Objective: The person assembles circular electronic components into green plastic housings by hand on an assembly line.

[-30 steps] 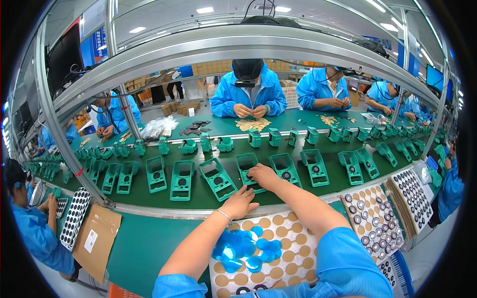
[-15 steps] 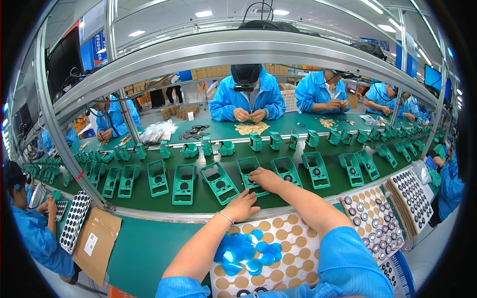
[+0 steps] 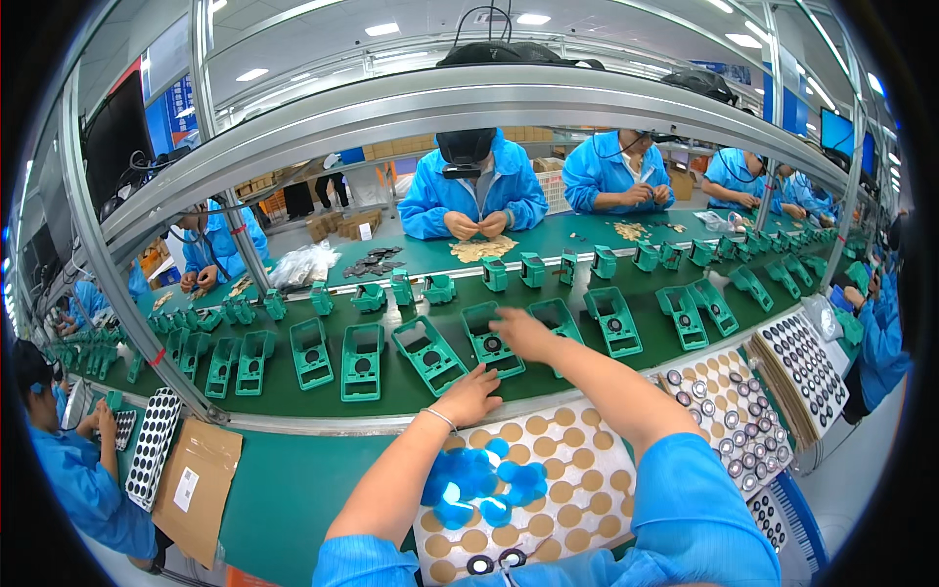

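Observation:
My right hand (image 3: 525, 335) hovers over the right edge of a green plastic housing (image 3: 480, 318) on the dark green belt. Its fingers are stretched out, slightly blurred, with nothing visible in them. A round black part (image 3: 492, 344) sits inside that housing, near the fingertips. My left hand (image 3: 469, 396) is open, fingers spread, just below the same housing at the belt's near edge. Below the hands lies a white sheet with tan round stickers (image 3: 577, 494), bearing a loose pile of shiny blue film discs (image 3: 465, 476). Two black rings (image 3: 480, 564) lie at the sheet's near edge.
More green housings (image 3: 363, 362) line the belt on both sides. A sheet with round black-and-silver parts (image 3: 734, 421) lies at right, beside stacked trays (image 3: 802, 372). Cardboard (image 3: 201, 489) lies at left. A metal frame rail (image 3: 469, 98) crosses overhead; people in blue work opposite and at both sides.
My right hand has lifted from the inside of the housing toward its right edge, uncovering the round black part. My left hand stays near the belt edge. The view has shifted slightly.

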{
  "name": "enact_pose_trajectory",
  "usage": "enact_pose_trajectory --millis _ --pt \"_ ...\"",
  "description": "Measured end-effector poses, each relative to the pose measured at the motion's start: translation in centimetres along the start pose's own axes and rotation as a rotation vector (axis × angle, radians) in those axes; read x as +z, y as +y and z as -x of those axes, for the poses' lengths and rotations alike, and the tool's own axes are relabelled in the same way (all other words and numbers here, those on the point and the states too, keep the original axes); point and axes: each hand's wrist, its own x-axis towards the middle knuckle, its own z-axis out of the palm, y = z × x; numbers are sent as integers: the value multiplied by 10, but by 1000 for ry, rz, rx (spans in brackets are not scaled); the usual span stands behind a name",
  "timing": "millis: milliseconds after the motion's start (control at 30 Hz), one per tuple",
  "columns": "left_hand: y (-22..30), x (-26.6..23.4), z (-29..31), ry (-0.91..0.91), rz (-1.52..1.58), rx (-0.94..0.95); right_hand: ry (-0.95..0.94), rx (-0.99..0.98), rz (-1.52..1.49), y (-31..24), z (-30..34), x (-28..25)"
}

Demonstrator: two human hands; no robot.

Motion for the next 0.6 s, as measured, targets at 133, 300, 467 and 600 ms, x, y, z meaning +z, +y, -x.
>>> enact_pose_trajectory --millis 133,300,467,600 --pt "5 -7 22 85 103 13 226 160 -270 -15 11 -56" --pt "27 -36 83 242 110 -15 -49 290 -561 -53 65 -111" --pt "95 -50 155 194 308 -16 -466 79 -577 -129 136 -131" --pt "148 -11 187 172 300 66 -594 -185 -438 -172 165 -109"
